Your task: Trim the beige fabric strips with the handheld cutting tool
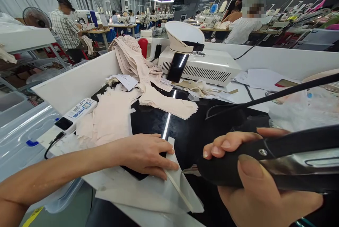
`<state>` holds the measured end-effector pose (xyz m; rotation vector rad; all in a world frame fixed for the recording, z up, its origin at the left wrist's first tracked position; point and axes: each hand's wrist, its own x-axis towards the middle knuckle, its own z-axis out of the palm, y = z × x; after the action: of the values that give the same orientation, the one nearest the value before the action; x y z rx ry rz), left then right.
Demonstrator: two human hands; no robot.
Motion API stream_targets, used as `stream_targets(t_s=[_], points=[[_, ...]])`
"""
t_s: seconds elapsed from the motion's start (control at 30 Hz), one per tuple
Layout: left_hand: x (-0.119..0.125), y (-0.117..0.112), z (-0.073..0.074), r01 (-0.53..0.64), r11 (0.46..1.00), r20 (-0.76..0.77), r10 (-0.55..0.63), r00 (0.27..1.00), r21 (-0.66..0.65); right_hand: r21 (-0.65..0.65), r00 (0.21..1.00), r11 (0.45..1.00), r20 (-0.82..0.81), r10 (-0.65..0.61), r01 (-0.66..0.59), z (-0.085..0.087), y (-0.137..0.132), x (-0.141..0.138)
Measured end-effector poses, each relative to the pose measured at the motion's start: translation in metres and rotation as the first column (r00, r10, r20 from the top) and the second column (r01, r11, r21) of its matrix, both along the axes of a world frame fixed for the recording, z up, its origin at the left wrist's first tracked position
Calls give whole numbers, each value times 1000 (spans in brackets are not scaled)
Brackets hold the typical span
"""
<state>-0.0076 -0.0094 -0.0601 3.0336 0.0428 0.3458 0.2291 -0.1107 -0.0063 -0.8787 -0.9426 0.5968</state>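
Observation:
My right hand (254, 191) is wrapped around the black handle of an iron-like tool (280, 163), held close to the camera above the black worktop (185, 131). A black cord (278, 94) runs from the tool up to the right. My left hand (145, 154) lies flat with fingers stretched out, pressing a narrow white fabric strip (176, 181) onto a white sheet at the table's near edge. A stack of cut beige fabric pieces (111, 114) lies just beyond my left hand.
A white machine box (201, 66) with a white dome form (182, 36) stands at the back, a dark phone (177, 67) leaning on it. Beige garments (132, 57) are heaped behind. A white handheld device (76, 112) lies left. People work at distant sewing tables.

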Motion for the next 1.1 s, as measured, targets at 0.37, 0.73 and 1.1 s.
stream_targets(t_s=[0.37,0.73,1.1], points=[[0,-3,-5,-21,999,-43,22,999,31,112,991,988,-90,-96,106,-4,21,-13],[3,-5,-10,-24,1000,-31,25,999,10,36,989,992,-84,-120,124,4,24,-18],[4,-8,-12,-20,1000,19,20,1000,22,87,991,989,-61,-118,123,0,29,-18]])
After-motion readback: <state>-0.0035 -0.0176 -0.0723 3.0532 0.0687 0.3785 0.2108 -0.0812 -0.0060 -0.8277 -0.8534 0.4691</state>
